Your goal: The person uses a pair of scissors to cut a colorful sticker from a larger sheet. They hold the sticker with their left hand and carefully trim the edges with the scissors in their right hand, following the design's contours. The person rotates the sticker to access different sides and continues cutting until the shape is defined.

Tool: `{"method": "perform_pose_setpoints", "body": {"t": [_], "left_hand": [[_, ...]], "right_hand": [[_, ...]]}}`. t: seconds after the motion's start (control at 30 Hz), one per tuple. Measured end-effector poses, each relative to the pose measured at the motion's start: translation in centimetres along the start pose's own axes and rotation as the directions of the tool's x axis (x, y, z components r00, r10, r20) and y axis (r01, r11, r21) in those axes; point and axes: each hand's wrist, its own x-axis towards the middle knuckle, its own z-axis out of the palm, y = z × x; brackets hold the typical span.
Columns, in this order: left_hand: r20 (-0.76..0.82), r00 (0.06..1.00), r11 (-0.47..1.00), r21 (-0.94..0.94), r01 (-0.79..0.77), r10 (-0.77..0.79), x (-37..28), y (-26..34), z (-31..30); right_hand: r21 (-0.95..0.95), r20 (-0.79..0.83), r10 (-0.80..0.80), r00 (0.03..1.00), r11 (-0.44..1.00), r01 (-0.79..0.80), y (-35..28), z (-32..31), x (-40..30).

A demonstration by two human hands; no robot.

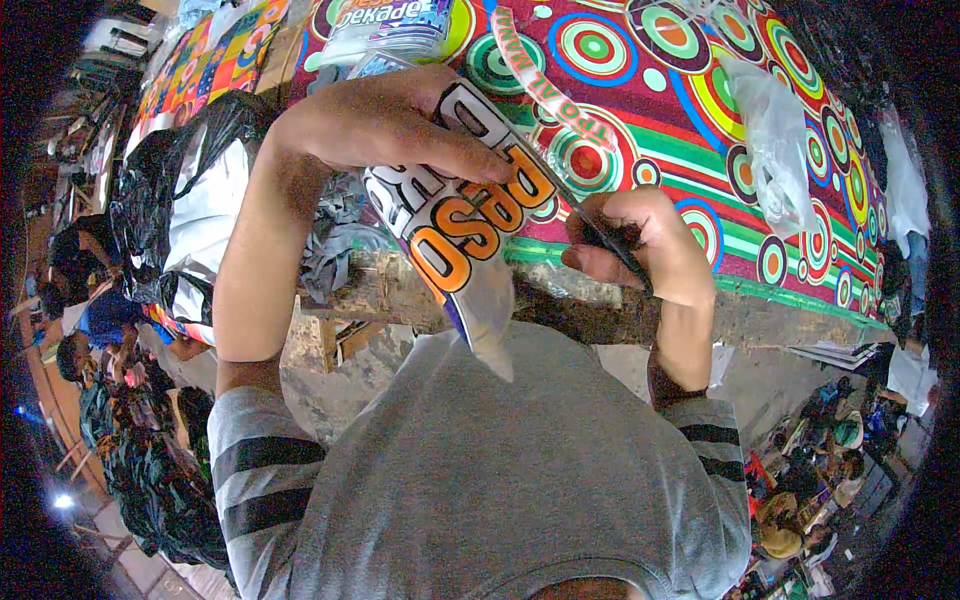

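My left hand (401, 131) arches over a printed plastic sheet (457, 232) and grips it, thumb on top. The sheet bears large orange and white lettering, and its clear, pointed end hangs past the table's front edge. In my right hand (649, 240) is a thin, dark, straight object (611, 244), slanting along the sheet's right side. Whether it is a blade or another strip cannot be made out. Beneath both hands lies a patterned cloth (592, 45) of coloured circles and stripes, covering the table.
Printed plastic packs (397, 26) lie at the back left. A lettered strip (551, 97) and a clear plastic bag (772, 150) rest on the cloth. Grey scraps (337, 240) sit beside a black plastic bag (150, 187). The worn wooden table edge (757, 319) faces me. Other people (105, 330) are at left.
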Motion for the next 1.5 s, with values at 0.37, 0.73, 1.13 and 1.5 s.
{"method": "perform_pose_setpoints", "body": {"t": [0.37, 0.73, 1.13, 1.5], "left_hand": [[-0.013, 0.996, 0.996, -0.003, -0.087, 0.087, 0.4, -1.0, 0.6], [0.002, 0.996, 0.996, -0.028, -0.09, 0.09, 0.8, -1.0, 0.8], [0.062, 0.998, 0.998, -0.065, -0.007, 0.011, 1.1, -1.3, 0.4], [0.051, 0.996, 0.995, -0.069, -0.069, 0.073, 1.1, -0.7, 0.9]], "right_hand": [[-0.018, 0.055, -0.012, 0.998, 1.0, 0.013, -1.1, -0.1, 0.6], [0.04, 0.025, 0.057, 0.998, 0.998, -0.058, -2.0, 0.3, 0.6], [0.143, 0.072, 0.077, 0.994, 0.986, -0.087, -2.0, 0.2, 0.5], [0.06, 0.053, 0.032, 0.998, 0.998, -0.035, -2.5, 0.1, 0.7]]}}
